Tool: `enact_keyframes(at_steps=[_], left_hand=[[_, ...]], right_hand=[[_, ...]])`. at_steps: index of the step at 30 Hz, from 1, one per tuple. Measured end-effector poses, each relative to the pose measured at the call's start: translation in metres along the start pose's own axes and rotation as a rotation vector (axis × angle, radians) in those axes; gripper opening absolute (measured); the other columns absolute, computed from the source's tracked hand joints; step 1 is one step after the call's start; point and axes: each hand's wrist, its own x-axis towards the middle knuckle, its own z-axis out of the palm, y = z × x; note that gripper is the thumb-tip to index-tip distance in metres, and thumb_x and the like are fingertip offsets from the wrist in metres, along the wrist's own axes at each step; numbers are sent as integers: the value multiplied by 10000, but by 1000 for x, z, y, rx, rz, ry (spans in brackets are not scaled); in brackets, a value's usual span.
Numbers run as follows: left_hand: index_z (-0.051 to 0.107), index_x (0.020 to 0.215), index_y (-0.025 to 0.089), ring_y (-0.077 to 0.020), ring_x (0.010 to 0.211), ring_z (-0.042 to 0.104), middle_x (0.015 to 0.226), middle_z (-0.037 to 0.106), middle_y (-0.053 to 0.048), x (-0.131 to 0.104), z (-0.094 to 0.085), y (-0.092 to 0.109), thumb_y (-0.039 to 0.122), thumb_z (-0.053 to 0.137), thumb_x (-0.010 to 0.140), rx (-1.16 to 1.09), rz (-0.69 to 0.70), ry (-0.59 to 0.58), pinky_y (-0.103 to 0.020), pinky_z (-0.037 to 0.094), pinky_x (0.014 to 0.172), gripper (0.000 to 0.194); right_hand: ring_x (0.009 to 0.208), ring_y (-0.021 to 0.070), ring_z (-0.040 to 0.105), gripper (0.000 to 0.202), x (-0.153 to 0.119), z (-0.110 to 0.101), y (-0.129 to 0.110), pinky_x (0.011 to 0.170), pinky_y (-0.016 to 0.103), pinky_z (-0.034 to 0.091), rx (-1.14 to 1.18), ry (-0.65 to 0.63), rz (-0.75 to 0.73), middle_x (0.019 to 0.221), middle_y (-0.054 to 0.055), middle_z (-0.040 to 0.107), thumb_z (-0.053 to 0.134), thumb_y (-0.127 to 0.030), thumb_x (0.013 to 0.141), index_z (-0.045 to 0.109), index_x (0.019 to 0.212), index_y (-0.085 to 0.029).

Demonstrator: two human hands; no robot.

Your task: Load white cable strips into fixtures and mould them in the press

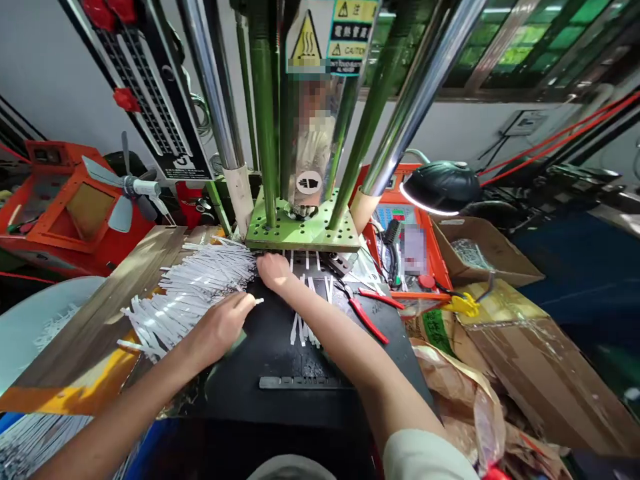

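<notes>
My left hand is closed in a pinch on a thin white strip, whose short end pokes out past the fingertips. Further forward, my right hand is curled at the front left edge of the green press plate; whatever its fingers hold is hidden. A big pile of white strips lies to the left of both hands. Several more white strips rest on the black worktop, partly behind my right forearm. Under the plate, a few strips lie side by side pointing toward me.
Red-handled pliers lie right of my forearm. A slotted metal bar sits near the front. Steel columns rise around the press. A black lamp, an orange control box and cardboard boxes stand right; a small fan stands left.
</notes>
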Motion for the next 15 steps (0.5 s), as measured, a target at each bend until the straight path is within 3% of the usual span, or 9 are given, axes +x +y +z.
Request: enact_keyframes(at_steps=[4, 7, 10, 12, 15], left_hand=[[659, 1064, 205, -115, 640, 636, 880, 688, -20, -23, -12, 6, 284, 466, 983, -470, -213, 71, -216, 525, 603, 223], [645, 1247, 251, -149, 701, 695, 1048, 729, -58, -48, -10, 11, 383, 507, 978, -825, -419, 13, -258, 594, 627, 330], [700, 1171, 277, -177, 787, 721, 1010, 750, -37, -66, 4, 26, 364, 631, 919, -999, -528, 161, -271, 613, 679, 275], [756, 999, 266, -151, 757, 701, 898, 739, -11, -70, 19, 42, 284, 711, 863, -890, -471, 307, -234, 586, 664, 145], [760, 922, 236, -125, 748, 680, 867, 722, -7, -64, 43, 65, 180, 686, 876, -726, -227, 312, -212, 548, 658, 103]], right_hand=[[944, 242, 666, 259, -32, 2, 5, 763, 290, 472, 30, 61, 27, 1087, 175, 668, 442, -93, 973, 684, 1062, -120], [836, 219, 660, 160, -93, 11, 23, 678, 264, 425, 51, 41, 62, 949, 108, 686, 523, -165, 979, 682, 974, -147], [634, 144, 589, 135, -166, 24, 42, 590, 229, 356, 306, 70, 91, 676, -7, 627, 697, -220, 914, 647, 801, -167], [547, 113, 528, 202, -205, 37, 48, 548, 220, 337, 566, 135, 101, 600, -48, 580, 747, -239, 888, 622, 742, -176], [652, 141, 602, 225, -237, 61, 46, 615, 228, 420, 796, 240, 15, 724, -10, 659, 679, -329, 952, 643, 783, -185]])
